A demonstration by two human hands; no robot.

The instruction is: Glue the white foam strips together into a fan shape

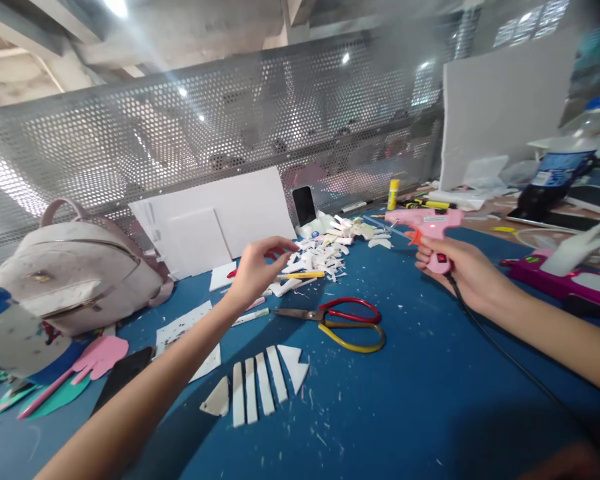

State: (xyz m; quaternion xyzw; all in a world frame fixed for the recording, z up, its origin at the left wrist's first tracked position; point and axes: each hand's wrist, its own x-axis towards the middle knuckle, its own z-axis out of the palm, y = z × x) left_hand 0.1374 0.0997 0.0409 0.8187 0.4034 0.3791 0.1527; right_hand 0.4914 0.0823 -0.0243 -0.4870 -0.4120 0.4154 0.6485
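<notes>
Above blue table (405, 407), pink glue gun (424, 218), handle (439, 263) within right-hand fingers (423, 259).

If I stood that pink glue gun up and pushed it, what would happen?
The pink glue gun would probably tip: its long body tops a narrow handle. It looks like smooth plastic, so likely stiff. The trailing black cord might tug it.
</notes>
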